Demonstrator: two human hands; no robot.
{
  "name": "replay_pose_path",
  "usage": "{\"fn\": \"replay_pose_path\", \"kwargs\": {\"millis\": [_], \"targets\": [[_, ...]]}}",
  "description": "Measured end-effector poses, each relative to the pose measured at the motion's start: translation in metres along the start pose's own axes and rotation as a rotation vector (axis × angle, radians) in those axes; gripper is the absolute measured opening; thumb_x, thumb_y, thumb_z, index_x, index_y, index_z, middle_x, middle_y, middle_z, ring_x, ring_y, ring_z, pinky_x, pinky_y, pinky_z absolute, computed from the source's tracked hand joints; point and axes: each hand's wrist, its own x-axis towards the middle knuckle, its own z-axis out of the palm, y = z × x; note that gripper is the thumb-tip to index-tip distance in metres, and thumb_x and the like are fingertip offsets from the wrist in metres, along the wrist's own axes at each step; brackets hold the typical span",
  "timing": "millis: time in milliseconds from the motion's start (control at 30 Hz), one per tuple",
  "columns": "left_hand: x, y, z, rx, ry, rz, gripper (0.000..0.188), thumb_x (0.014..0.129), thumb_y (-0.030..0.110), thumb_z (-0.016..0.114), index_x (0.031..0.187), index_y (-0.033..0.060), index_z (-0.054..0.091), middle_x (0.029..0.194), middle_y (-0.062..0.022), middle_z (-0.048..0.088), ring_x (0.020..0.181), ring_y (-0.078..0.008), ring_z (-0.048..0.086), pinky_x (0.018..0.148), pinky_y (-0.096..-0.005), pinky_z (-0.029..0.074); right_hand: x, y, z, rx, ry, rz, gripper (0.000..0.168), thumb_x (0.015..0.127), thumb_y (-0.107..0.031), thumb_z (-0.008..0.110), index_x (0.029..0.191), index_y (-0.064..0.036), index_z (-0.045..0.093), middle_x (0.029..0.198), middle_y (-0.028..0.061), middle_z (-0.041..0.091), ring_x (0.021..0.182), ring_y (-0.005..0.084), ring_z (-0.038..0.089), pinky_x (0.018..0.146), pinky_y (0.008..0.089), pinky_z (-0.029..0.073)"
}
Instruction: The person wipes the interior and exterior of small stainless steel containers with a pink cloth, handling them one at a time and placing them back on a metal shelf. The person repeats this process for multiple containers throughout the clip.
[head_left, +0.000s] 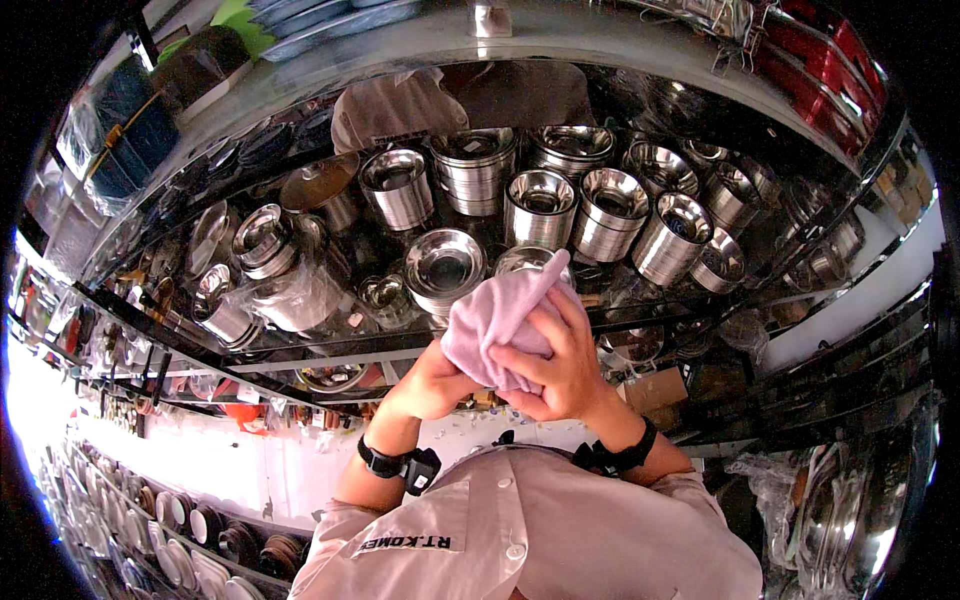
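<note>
A pink cloth (491, 322) is bunched up between my two hands, in front of the shelf. My right hand (559, 360) lies over it with the fingers spread and bent into the folds. On the other side, my left hand (435, 384) grips the lower left of the bundle; most of its fingers are hidden. Whether the cloth wraps some object cannot be seen. Just beyond it are a stack of shiny metal bowls (445, 264) and another metal bowl (525, 259), partly covered by the cloth.
Several stacks of steel bowls (541, 214) crowd the glass shelf. Plastic-wrapped metal containers (296, 296) stand at left. Overhead runs a shelf edge (570, 46) with red boxes (825, 75) at right. A cardboard box (654, 390) sits below right. Racks of dishes (187, 525) fill the lower left.
</note>
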Motion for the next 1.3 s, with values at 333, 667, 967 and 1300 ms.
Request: {"fn": "replay_pose_path", "kwargs": {"millis": [333,667,967,1300], "targets": [[0.009,0.017,0.014,0.540,-0.258,0.180,0.062,0.084,-0.003,0.073,0.144,0.0038,0.057,0.143,-0.0175,0.060,0.136,-0.0380,0.053,0.111,-0.0404,0.047,-0.024,0.030,0.019,1.377,0.073,0.827,0.079,0.105,-0.047,0.049,0.162,-0.005,0.015,0.164,0.0107,0.027,0.148,0.0219,0.030,0.120,0.0421,0.028],[0.014,0.013,0.023,1.037,-0.163,0.345,0.055,0.081,0.012,0.076,0.135,0.0167,0.067,0.147,-0.0015,0.060,0.142,-0.0301,0.048,0.118,-0.0506,0.038,-0.036,0.015,-0.002,1.658,0.005,1.273,0.077,0.100,-0.064,0.050,0.147,-0.003,0.046,0.136,0.0145,0.062,0.117,0.0230,0.066,0.099,0.0379,0.058],[0.001,0.022,0.017,1.414,0.012,0.490,0.043,0.078,0.050,0.076,0.114,0.0255,0.078,0.126,0.0090,0.071,0.134,-0.0208,0.056,0.124,-0.0598,0.018,-0.030,0.004,-0.023,1.815,-0.075,1.261,0.065,0.101,-0.038,0.063,0.150,0.000,0.043,0.138,0.0165,0.061,0.121,0.0259,0.064,0.103,0.0409,0.054],[-0.001,-0.009,0.005,1.068,0.388,0.915,0.085,0.062,0.064,0.089,0.130,0.0167,0.069,0.157,-0.0191,0.042,0.148,-0.0421,0.036,0.121,-0.0618,0.026,-0.019,0.012,-0.014,1.461,-0.317,1.238,0.054,0.096,-0.022,0.069,0.143,0.001,0.054,0.136,0.0115,0.065,0.124,0.0215,0.061,0.110,0.0366,0.045]]}}
